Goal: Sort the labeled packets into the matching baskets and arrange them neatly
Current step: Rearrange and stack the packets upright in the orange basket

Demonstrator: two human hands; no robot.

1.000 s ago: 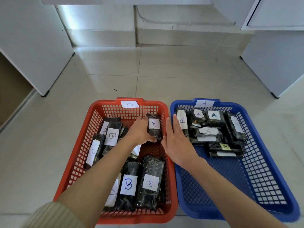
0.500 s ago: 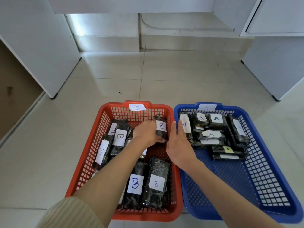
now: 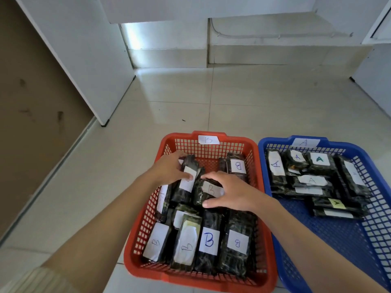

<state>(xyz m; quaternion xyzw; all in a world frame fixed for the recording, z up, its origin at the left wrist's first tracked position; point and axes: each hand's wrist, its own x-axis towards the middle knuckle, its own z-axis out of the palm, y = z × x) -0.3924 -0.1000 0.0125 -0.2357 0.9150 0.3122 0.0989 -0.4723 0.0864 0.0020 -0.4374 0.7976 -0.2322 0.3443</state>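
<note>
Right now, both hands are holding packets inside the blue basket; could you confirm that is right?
Not quite: the head view shows the left hand and right hand holding packets inside the red basket, not the blue basket.

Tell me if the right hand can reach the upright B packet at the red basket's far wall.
Probably yes: that B packet stands uncovered beyond the right hand, though the hand grips another packet.

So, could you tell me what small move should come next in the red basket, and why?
Probably straighten the dark wrapped packet gripped by the left hand so it lines up beside the B-labelled dark packet in the right hand; both sit askew in the red mesh basket.
</note>
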